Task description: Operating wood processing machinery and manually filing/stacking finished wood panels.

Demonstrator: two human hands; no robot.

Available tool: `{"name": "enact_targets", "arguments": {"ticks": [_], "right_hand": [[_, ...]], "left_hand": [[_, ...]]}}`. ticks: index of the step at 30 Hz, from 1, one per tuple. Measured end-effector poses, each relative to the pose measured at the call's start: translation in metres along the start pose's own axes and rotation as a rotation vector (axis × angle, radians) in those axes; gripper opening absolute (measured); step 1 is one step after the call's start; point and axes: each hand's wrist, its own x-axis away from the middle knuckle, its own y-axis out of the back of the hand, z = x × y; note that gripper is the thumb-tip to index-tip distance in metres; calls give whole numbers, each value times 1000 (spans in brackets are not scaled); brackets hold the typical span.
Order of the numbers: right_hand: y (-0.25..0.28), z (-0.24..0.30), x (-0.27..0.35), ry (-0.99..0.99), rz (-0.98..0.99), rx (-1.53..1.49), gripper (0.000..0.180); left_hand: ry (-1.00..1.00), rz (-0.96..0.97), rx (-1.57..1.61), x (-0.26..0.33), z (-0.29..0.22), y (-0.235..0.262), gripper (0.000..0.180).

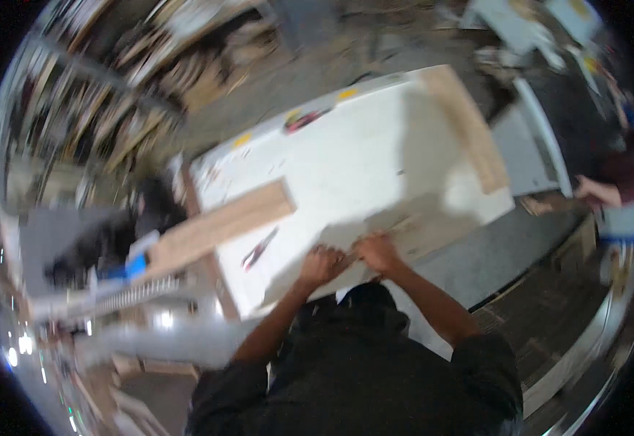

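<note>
Both of my hands are close together over the near edge of a white worktop (346, 160). My left hand (322, 265) is closed, its fingers curled around one end of a thin brown strip (348, 259) that looks like wood. Just to its right, my right hand (376, 253) is also closed on the strip; a pale length (404, 222) shows beyond its fingers. Blur hides the strip's exact kind. Left of my hands lies a red-handled hand tool (259, 251), and a second red and dark tool (306, 120) rests by the far edge.
One wooden board (222, 221) crosses the worktop's left side; another board (469, 131) lies along the right end. Yellow patches (347, 94) mark the far edge. Racks of wood pieces (142, 80) stand far left. At the right, another person's hand (596, 190) is near a dark surface.
</note>
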Motion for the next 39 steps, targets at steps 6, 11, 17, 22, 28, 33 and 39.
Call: {"name": "enact_targets", "arguments": {"ticks": [6, 11, 17, 22, 28, 33, 39], "right_hand": [[15, 0, -9, 133, -140, 154, 25], [28, 12, -11, 193, -178, 121, 23], [24, 18, -15, 146, -139, 108, 23], [10, 28, -21, 86, -242, 160, 32], [14, 40, -29, -25, -82, 255, 43], [23, 52, -25, -2, -60, 219, 78], [9, 57, -17, -70, -197, 315, 100]], "left_hand": [[644, -365, -301, 72, 109, 43, 59], [826, -69, -259, 142, 177, 40, 54], [941, -68, -307, 195, 209, 71, 51], [641, -507, -424, 128, 275, 123, 62], [742, 233, -305, 12, 335, 168, 82], [564, 224, -136, -23, 272, 144, 78], [331, 332, -283, -41, 106, 60, 80]]}}
